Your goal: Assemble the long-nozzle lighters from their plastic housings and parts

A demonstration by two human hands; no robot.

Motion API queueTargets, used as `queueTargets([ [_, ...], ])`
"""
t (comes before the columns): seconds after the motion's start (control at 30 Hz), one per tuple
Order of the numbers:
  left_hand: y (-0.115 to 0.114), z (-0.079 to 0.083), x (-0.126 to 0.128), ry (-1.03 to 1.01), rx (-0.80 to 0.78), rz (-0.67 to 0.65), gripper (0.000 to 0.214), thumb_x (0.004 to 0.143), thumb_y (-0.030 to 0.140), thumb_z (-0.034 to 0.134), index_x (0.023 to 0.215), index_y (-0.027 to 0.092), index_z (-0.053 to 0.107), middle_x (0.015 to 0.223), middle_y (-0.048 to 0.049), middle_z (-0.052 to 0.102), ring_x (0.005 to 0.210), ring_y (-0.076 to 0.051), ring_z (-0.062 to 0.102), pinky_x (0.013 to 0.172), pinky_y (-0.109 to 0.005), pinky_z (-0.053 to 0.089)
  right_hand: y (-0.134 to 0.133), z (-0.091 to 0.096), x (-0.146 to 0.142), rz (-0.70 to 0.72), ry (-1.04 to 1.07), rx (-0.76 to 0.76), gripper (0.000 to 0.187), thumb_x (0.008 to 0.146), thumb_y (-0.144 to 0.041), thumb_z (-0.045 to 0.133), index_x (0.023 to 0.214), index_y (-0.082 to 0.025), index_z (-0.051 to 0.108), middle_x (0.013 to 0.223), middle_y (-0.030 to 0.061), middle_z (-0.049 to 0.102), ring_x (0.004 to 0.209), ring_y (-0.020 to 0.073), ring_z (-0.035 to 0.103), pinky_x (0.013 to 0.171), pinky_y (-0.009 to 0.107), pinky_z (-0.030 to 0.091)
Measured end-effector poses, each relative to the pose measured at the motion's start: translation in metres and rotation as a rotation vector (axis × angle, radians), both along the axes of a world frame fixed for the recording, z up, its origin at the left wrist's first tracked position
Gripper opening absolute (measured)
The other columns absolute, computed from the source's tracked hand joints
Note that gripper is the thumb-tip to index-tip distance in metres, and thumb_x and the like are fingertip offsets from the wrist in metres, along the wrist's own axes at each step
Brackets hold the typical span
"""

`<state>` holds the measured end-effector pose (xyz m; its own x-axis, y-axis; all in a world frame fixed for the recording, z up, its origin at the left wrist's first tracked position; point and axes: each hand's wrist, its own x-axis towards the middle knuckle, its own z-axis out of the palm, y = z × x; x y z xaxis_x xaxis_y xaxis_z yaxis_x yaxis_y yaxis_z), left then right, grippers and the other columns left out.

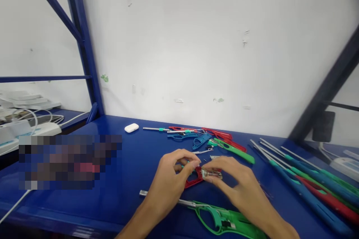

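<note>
Clear part (212, 173) pinched in right hand (235, 179)

Part just right of left hand (171, 179); contents too small to tell. Left hand's fingertips narrow, at red shell (194, 183); can't tell if gripping. Green lighter (242, 223) nearer, between wrists. More lighters (308, 197) right of right hand. White case (131, 128) beyond left hand. Tabletop (126, 164) spreads left of left hand.

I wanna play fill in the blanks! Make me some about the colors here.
The tabletop is ____.
The plastic frame between the left hand and the right hand is ____.
The small rounded case is ____.
The long trigger tool just below both hands has a ____ body.

Missing words: blue; red; white; green.
</note>
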<state>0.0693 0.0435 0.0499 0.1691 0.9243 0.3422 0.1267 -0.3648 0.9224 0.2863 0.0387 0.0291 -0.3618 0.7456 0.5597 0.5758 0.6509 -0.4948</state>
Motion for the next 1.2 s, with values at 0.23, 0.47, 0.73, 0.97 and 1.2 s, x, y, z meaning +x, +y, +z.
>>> queueTargets([
  [0.23, -0.002, 0.001, 0.002, 0.058, -0.022, -0.016, 0.021, 0.09, 0.038, 0.07, 0.085, 0.019, 0.079, 0.072, -0.001, 0.069, 0.065, -0.015, 0.056, 0.06, -0.024, 0.044, -0.004, 0.009, -0.004, 0.042, 0.031, 0.012, 0.012, 0.1, -0.027, 0.074, 0.11, -0.033, 0.076, 0.103, -0.0043, 0.079, 0.096, 0.0188, 0.069, 0.088, 0.032, 0.051],
  [0.47, -0.003, -0.002, 0.003, 0.112, -0.009, -0.012, 0.021, 0.092, 0.037, 0.069, 0.085, 0.021, 0.079, 0.07, 0.0005, 0.067, 0.062, -0.014, 0.053, 0.058, -0.024, 0.042, -0.004, 0.011, -0.004, 0.05, 0.057, 0.038, 0.013, 0.099, -0.023, 0.075, 0.109, -0.03, 0.076, 0.101, -0.003, 0.077, 0.092, 0.0183, 0.068, 0.086, 0.032, 0.049],
  [0.73, -0.003, -0.001, 0.001, 0.106, 0.017, 0.003, 0.018, 0.093, 0.038, 0.066, 0.094, 0.021, 0.075, 0.07, 0.0018, 0.064, 0.063, -0.015, 0.055, 0.059, -0.025, 0.044, -0.004, 0.012, -0.003, 0.07, 0.052, 0.036, 0.014, 0.101, -0.022, 0.072, 0.112, -0.031, 0.076, 0.105, -0.0037, 0.08, 0.098, 0.0189, 0.071, 0.09, 0.032, 0.048],
  [0.97, -0.004, -0.003, 0.001, 0.104, 0.038, 0.019, 0.017, 0.093, 0.037, 0.066, 0.095, 0.021, 0.072, 0.072, 0.0016, 0.064, 0.064, -0.015, 0.055, 0.06, -0.026, 0.046, -0.003, 0.012, -0.004, 0.07, 0.058, 0.039, 0.015, 0.102, -0.023, 0.072, 0.113, -0.031, 0.077, 0.107, -0.003, 0.08, 0.099, 0.0191, 0.071, 0.091, 0.032, 0.048],
  [1.2, -0.008, -0.003, 0.003, 0.106, 0.087, -0.006, 0.009, 0.096, 0.031, 0.065, 0.092, 0.023, 0.067, 0.074, 0.0031, 0.064, 0.065, -0.014, 0.057, 0.059, -0.025, 0.046, -0.004, 0.012, -0.004, 0.076, 0.042, 0.045, 0.016, 0.101, -0.018, 0.072, 0.112, -0.028, 0.077, 0.106, -0.0017, 0.08, 0.099, 0.0196, 0.071, 0.091, 0.032, 0.049],
])
